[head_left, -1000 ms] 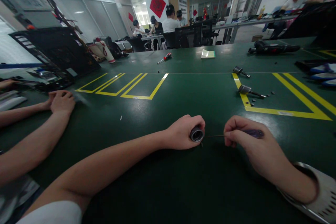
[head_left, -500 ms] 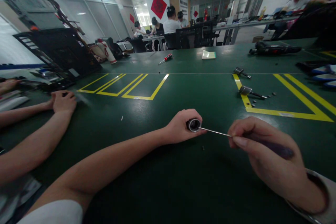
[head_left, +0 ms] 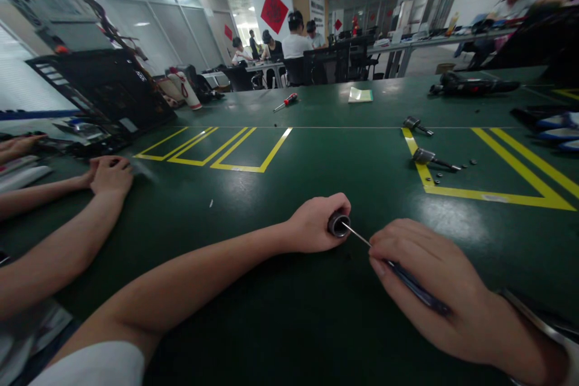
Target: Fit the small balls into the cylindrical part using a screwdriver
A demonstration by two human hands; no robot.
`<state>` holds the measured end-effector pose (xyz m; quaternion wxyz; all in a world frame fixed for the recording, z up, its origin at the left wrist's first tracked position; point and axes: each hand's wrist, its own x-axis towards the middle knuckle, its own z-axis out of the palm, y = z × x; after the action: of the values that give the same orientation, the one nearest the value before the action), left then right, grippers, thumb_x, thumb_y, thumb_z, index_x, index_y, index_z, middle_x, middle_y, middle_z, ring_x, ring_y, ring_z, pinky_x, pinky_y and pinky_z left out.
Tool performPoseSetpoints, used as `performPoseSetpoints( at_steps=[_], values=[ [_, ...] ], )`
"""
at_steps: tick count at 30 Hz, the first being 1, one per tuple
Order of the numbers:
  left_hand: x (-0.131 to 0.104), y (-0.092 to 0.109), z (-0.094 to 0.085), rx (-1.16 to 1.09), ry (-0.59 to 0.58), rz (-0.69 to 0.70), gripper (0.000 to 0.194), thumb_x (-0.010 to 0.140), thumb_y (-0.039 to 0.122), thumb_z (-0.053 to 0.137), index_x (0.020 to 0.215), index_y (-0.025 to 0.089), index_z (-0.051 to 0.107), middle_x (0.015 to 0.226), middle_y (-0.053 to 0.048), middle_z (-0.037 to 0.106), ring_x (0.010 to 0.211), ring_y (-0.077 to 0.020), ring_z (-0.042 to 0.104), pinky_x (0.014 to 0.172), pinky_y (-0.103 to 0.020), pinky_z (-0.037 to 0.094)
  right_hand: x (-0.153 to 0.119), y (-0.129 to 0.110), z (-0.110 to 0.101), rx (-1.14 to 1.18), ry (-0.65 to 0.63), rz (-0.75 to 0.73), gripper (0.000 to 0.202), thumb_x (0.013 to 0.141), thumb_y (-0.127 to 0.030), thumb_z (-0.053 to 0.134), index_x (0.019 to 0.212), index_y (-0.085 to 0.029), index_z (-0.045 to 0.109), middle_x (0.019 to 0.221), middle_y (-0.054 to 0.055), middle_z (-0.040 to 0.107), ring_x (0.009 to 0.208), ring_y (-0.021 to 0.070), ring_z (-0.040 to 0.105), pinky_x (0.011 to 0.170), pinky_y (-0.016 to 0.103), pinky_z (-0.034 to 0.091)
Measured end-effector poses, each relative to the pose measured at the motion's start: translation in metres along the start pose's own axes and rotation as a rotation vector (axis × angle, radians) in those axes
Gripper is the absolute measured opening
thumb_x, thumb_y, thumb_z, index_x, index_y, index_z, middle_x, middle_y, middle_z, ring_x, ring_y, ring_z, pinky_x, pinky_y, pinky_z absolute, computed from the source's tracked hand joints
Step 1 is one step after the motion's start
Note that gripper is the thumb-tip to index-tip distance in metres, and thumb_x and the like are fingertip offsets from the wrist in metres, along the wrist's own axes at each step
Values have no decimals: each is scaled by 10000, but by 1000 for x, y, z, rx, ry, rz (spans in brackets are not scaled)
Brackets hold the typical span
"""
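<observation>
Nearest, gripping a slim driver by its dark bluish handle with the right hand, curled firmly round it. Slanting along its long axis from lower right to upper left, with the butt toward the wearer and the thin, straight, bright shaft pointing away and leftward. Ending, at the tip, in the mouth of a hollow cylinder; impossible to tell whether touching the inner wall.

Clutching that cylinder in the left hand, low over the green bench. Turning its round open end rightward and toward the camera, with the long axis running back into the palm and most of the body covered. Looking dark outside, with a greyish metal rim and a shadowed bore.

Farther off, at left, showing a co-worker's hands close together over the bench. Beyond, at right, showing two metal parts at a strip of yellow tape, with slender shafts pointing right and slightly nearer, and small bits close by. Past those, showing a red-handled screwdriver, a pale notepad and a black tool. At the back, showing seated people.
</observation>
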<state>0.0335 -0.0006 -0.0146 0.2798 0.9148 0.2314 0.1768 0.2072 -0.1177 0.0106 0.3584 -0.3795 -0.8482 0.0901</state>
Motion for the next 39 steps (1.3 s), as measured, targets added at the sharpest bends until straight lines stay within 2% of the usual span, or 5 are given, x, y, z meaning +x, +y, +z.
performPoseSetpoints(
  at_steps=[7, 18, 22, 28, 39],
  values=[
    [0, 0, 2, 184, 25, 25, 148, 729, 217, 572, 842, 170, 489, 762, 9, 560, 679, -110, 507, 635, -238, 378, 2, -3, 2, -107, -4, 76, 114, 836, -111, 431, 767, -170, 500, 721, 50, 566, 660, 169, 509, 582, 326, 400],
    [0, -1, 2, 195, -53, 107, 40, 768, 176, 540, 802, 160, 525, 744, 0, 586, 693, -111, 535, 667, -232, 392, 9, 18, -2, 599, 185, 748, 121, 775, -237, 538, 680, -204, 605, 663, 0, 617, 654, 159, 593, 589, 279, 471],
    [0, -2, 2, 182, -61, 77, 43, 743, 169, 545, 780, 158, 528, 729, 0, 582, 665, -107, 526, 615, -220, 382, 6, 15, 0, 504, 170, 682, 129, 802, -254, 525, 711, -198, 597, 681, 9, 611, 658, 165, 584, 576, 289, 457],
    [-1, -1, 3, 299, -75, 76, 89, 715, 165, 530, 804, 167, 524, 755, -5, 604, 707, -131, 543, 637, -248, 374, 6, -8, -2, -6, -13, 200, 160, 830, -179, 438, 756, -176, 580, 694, 31, 579, 630, 167, 517, 572, 321, 395],
    [0, 2, -1, 270, -119, 93, 71, 736, 149, 513, 805, 169, 513, 788, -7, 607, 730, -130, 545, 678, -257, 380, 14, 22, -3, 772, 199, 780, 110, 731, -229, 559, 647, -176, 606, 626, 26, 619, 614, 167, 589, 566, 292, 467]
  ],
)
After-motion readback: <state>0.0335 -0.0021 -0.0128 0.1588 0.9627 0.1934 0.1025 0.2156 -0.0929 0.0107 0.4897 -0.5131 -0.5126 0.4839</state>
